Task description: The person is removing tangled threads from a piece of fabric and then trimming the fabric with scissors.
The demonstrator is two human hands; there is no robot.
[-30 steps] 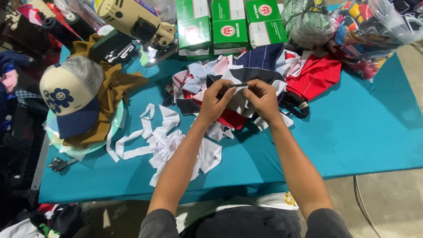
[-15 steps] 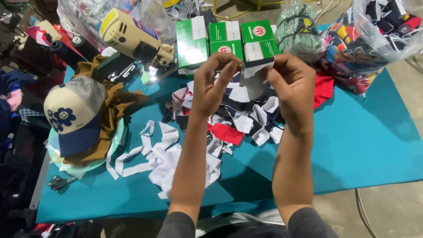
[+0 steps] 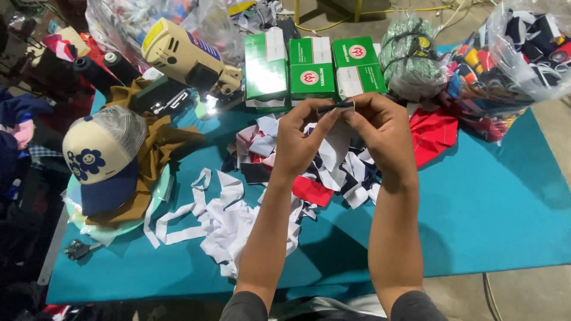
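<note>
The dark fabric strip (image 3: pixel 336 107) was small, narrow and navy-black, with a pale edge showing along its length. It was stretched flat and roughly horizontal, lifted clear of the teal table (image 3: pixel 493 220). It was positioned above the table's far edge, near the middle, over the pile of fabric scraps (image 3: pixel 333 172).
</note>
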